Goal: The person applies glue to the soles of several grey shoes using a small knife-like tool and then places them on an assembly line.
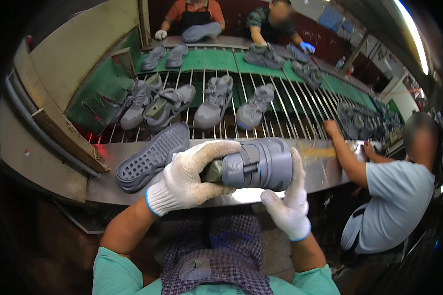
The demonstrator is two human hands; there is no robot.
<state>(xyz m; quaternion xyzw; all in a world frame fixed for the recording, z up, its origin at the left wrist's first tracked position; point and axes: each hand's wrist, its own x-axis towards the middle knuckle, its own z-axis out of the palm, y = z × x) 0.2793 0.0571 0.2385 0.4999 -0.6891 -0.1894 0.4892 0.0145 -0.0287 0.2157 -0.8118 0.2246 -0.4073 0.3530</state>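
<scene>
The fingers (219, 148) of the left hand (184, 178), in a white knit glove, curl around the left end of a grey shoe (256, 166), thumb underneath; those of the right hand (291, 212), gloved alike, stretch nearly straight along its right side, thumb spread wide. An olive-coloured part shows at the shoe's left end, inside the left grip. The shoe is held above the front edge of a metal ledge (322, 172), its visible length running left to right; which end is the toe cannot be told. Its banded, ridged, rubbery-looking surface faces up. Near the ledge's left end lies a grey sole (150, 157), grid tread upward, slanting away toward a rack (300, 108) of metal rods.
</scene>
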